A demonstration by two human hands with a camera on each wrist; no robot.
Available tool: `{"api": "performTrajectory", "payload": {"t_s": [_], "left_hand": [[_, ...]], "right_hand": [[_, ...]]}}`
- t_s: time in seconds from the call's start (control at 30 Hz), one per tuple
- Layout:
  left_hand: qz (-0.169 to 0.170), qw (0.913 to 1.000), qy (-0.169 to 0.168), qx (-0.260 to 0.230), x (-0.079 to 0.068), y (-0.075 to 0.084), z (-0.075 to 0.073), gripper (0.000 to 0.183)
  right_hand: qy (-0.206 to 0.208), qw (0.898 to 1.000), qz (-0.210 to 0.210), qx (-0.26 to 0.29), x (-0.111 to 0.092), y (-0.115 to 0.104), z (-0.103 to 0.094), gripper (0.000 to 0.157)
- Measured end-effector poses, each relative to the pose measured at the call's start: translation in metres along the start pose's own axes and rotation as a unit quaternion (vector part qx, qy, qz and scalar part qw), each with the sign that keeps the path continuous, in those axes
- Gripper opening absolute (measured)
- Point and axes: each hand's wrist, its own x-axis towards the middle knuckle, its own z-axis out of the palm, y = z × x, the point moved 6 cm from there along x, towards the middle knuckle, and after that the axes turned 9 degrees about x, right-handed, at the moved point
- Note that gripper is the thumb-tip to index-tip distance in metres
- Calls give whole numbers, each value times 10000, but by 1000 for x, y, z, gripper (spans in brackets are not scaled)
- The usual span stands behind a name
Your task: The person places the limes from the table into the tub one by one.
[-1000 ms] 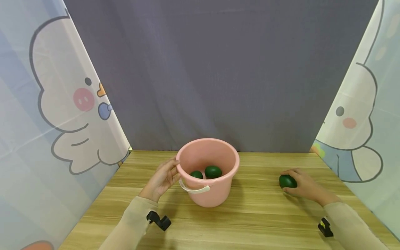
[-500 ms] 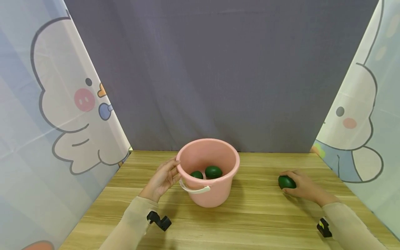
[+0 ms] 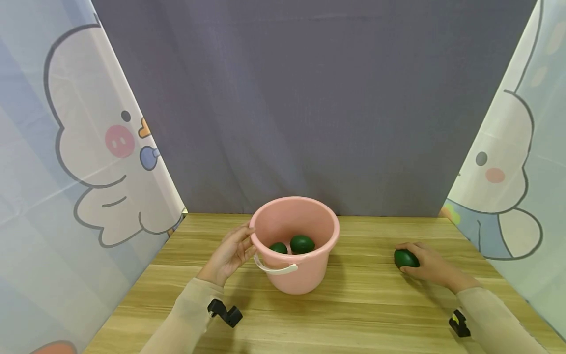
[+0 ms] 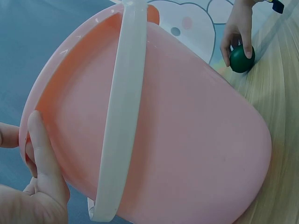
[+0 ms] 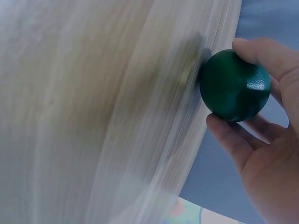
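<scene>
A pink plastic bucket stands upright on the wooden table, its white handle hanging down on the near side. My left hand grips the bucket's left rim between thumb and fingers. Inside the bucket lie two smooth dark green avocados, a larger avocado and, partly hidden by the rim, a second avocado. Well to the right, my right hand holds another avocado, with thumb and fingers around its sides. That avocado is right at the tabletop.
The wooden tabletop stretches between the bucket and the right hand. A grey curtain hangs behind the table's far edge. Printed cartoon cloths flank both sides. Each sleeve carries a black camera mount.
My right hand and its avocado have shifted very slightly left. My left hand stays on the rim, and the bucket stands where it was.
</scene>
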Motion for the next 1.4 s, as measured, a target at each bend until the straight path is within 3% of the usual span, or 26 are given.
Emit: {"api": "performTrajectory", "payload": {"t_s": [0.8,1.4], "left_hand": [[40,10000,-65,11,0,0,0,49],[19,9999,-68,-114,0,0,0,45]], "right_hand": [[33,10000,-30,89,3,-16,-2,56],[154,9981,-596,59,12,-35,-6,55]]}}
